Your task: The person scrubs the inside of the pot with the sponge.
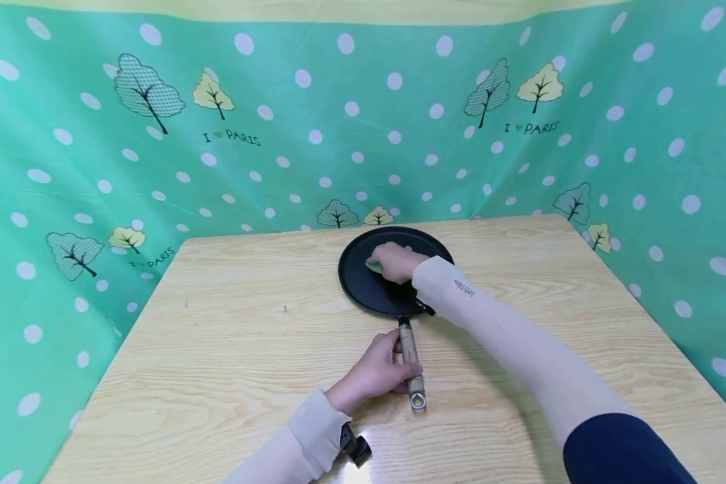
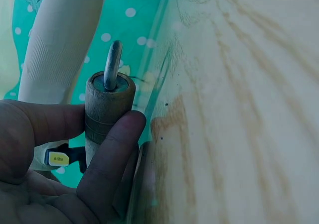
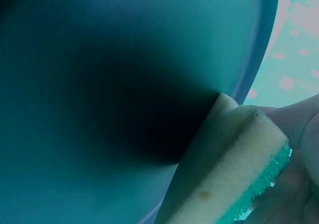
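A round black pan [image 1: 369, 286] lies flat on the wooden table [image 1: 230, 336], its wooden handle [image 1: 410, 356] pointing toward me and ending in a metal ring [image 1: 418, 401]. My left hand [image 1: 378, 368] grips that handle; in the left wrist view its thumb and fingers [image 2: 107, 159] wrap the handle's end [image 2: 107, 107]. My right hand [image 1: 394, 261] rests inside the pan and holds a yellow sponge with a green scrub side [image 3: 234, 179], pressed against the dark pan surface [image 3: 109, 99]. In the head view only a sliver of the sponge [image 1: 373, 266] shows under the fingers.
A green polka-dot cloth with tree prints [image 1: 363, 128] stands as a backdrop behind and on both sides of the table. The table's left edge [image 1: 127, 336] and right edge [image 1: 641, 302] are close to the cloth.
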`<state>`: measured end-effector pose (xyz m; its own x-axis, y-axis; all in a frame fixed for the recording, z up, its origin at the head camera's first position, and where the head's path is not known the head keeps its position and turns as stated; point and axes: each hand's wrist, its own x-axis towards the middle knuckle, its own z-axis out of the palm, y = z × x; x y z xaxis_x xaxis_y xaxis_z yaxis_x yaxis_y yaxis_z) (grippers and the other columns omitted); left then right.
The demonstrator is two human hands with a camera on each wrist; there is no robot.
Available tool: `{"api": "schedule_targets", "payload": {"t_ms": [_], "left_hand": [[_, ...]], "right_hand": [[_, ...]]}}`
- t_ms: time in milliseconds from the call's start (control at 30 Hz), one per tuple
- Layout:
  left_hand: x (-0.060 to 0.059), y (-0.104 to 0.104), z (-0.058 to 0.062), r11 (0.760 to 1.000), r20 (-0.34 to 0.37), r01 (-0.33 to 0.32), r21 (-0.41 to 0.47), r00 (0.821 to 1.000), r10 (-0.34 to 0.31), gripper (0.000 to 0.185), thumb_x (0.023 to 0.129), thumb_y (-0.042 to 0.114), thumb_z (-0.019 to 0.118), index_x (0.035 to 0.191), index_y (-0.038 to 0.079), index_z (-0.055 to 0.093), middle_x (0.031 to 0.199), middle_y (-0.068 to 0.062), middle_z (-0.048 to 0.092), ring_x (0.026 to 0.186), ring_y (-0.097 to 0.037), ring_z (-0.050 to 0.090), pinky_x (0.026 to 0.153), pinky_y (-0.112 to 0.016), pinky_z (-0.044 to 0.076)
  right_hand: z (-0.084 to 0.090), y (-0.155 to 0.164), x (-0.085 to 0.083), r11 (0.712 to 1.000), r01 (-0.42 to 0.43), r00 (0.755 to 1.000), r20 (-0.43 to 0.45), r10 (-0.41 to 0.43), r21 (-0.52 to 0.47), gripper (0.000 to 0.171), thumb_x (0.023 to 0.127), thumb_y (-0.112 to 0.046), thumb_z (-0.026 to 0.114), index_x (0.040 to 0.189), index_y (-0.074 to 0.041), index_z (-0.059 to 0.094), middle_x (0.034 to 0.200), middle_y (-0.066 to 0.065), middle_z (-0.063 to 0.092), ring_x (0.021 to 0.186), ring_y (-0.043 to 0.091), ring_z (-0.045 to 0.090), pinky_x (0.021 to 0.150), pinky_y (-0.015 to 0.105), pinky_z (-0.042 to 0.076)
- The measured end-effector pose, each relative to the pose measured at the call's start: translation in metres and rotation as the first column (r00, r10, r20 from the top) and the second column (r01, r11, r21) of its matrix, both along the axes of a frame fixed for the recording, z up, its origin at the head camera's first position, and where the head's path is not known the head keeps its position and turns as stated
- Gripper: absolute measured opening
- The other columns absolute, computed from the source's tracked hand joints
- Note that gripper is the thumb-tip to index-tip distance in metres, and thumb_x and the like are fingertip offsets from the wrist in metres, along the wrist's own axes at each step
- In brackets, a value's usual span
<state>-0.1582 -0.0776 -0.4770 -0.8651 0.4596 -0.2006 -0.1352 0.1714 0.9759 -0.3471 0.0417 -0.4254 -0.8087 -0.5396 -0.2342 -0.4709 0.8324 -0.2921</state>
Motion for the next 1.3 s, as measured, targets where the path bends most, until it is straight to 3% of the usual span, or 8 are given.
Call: {"api": "schedule_targets", "payload": {"t_ms": [233, 500, 833, 1033, 1300], "left_hand": [[0.001, 0.0, 0.001, 1.0, 0.003, -0.003, 0.002, 1.0, 0.003, 0.052, 0.093, -0.004, 0.072, 0.138, -0.011, 0.048, 0.12, -0.021, 0.042, 0.076, -0.022, 0.067, 0.064, -0.031, 0.07], [0.002, 0.001, 0.002, 1.0, -0.005, -0.004, 0.014, 1.0, 0.004, 0.053, 0.092, -0.005, 0.071, 0.139, -0.012, 0.047, 0.118, -0.02, 0.044, 0.073, -0.02, 0.067, 0.063, -0.033, 0.07], [0.0, 0.0, 0.001, 1.0, -0.009, 0.005, 0.024, 1.0, -0.005, 0.052, 0.092, -0.005, 0.071, 0.137, -0.013, 0.048, 0.116, -0.019, 0.046, 0.07, -0.017, 0.068, 0.064, -0.033, 0.071], [0.001, -0.001, 0.002, 1.0, 0.0, 0.006, 0.018, 1.0, -0.006, 0.055, 0.092, -0.005, 0.071, 0.14, -0.012, 0.046, 0.117, -0.019, 0.044, 0.071, -0.018, 0.068, 0.064, -0.033, 0.071], [0.0, -0.001, 0.001, 1.0, 0.007, 0.015, 0.018, 1.0, -0.015, 0.058, 0.093, -0.004, 0.071, 0.143, -0.012, 0.044, 0.118, -0.02, 0.043, 0.074, -0.019, 0.068, 0.064, -0.031, 0.07]], "right_hand": [[-0.004, 0.012, -0.009, 1.0, 0.011, 1.0, -0.017, -0.011, 0.003, 0.055, 0.103, 0.009, 0.048, 0.154, -0.01, 0.053, 0.159, 0.012, 0.05, 0.152, 0.037, 0.036, 0.122, 0.079, 0.026], [-0.004, 0.033, 0.0, 0.997, 0.061, 0.996, -0.061, -0.058, 0.048, 0.056, 0.101, 0.011, 0.051, 0.154, -0.008, 0.054, 0.157, 0.015, 0.051, 0.15, 0.039, 0.04, 0.121, 0.079, 0.03], [-0.003, 0.058, 0.028, 0.996, 0.024, 0.992, -0.123, -0.013, 0.089, 0.052, 0.1, 0.01, 0.053, 0.15, -0.004, 0.058, 0.15, 0.019, 0.057, 0.141, 0.045, 0.049, 0.109, 0.079, 0.046], [-0.003, 0.064, 0.051, 0.998, -0.016, 0.988, -0.152, 0.026, 0.064, 0.047, 0.103, 0.008, 0.048, 0.146, -0.003, 0.061, 0.148, 0.024, 0.057, 0.136, 0.05, 0.051, 0.104, 0.08, 0.049], [-0.006, 0.055, 0.077, 0.995, -0.067, 0.983, -0.163, 0.078, 0.07, 0.046, 0.102, 0.008, 0.055, 0.146, -0.003, 0.061, 0.152, 0.025, 0.053, 0.138, 0.05, 0.048, 0.105, 0.076, 0.051]]}}
